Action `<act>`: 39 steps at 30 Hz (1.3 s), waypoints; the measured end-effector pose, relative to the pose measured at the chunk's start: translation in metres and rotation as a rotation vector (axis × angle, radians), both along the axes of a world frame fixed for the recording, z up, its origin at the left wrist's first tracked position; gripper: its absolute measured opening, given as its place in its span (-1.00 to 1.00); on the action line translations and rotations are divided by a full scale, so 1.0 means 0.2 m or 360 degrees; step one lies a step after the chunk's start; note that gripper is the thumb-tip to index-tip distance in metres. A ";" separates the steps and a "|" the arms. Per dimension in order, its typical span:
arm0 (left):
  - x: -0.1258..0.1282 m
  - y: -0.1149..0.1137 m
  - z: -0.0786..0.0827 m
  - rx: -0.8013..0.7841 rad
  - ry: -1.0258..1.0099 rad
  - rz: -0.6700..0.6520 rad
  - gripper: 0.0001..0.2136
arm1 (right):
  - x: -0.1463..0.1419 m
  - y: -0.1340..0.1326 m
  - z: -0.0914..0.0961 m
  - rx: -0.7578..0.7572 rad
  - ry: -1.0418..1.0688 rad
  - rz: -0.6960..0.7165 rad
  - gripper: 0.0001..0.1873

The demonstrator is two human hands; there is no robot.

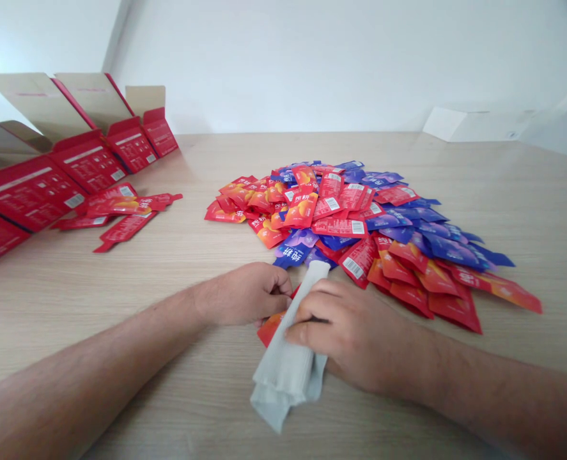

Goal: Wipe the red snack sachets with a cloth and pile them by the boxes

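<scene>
My right hand (345,326) is closed round a folded white cloth (287,358), its loose end hanging toward me. Beside it my left hand (249,294) is closed in a pinch on a red and orange sachet (270,329), which is partly hidden behind the cloth and my fingers. Just beyond both hands spreads a heap of sachets, some red and orange (300,207), others blue and purple (449,249). Several of the red ones lie face down, showing white barcodes.
At the left stand several open red boxes (89,163) with raised flaps. Some red sachets (124,223) lie on the table (192,396) in front of them. A white box-like object (475,124) sits at the back right by the white wall.
</scene>
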State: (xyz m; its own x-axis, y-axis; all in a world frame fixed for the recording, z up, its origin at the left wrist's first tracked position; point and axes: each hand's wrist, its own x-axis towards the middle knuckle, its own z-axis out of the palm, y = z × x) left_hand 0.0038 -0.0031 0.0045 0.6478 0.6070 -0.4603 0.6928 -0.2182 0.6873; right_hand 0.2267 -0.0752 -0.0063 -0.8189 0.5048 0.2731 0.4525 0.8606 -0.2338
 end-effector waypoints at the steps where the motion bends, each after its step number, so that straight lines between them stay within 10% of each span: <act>1: 0.00 0.00 0.00 -0.0004 -0.0007 0.0005 -0.85 | 0.00 0.00 0.00 -0.0006 0.0013 -0.0057 -0.81; 39: 0.00 0.00 0.00 0.0033 -0.0005 -0.0051 -0.86 | 0.00 0.00 -0.02 0.0020 0.0001 0.0016 -0.81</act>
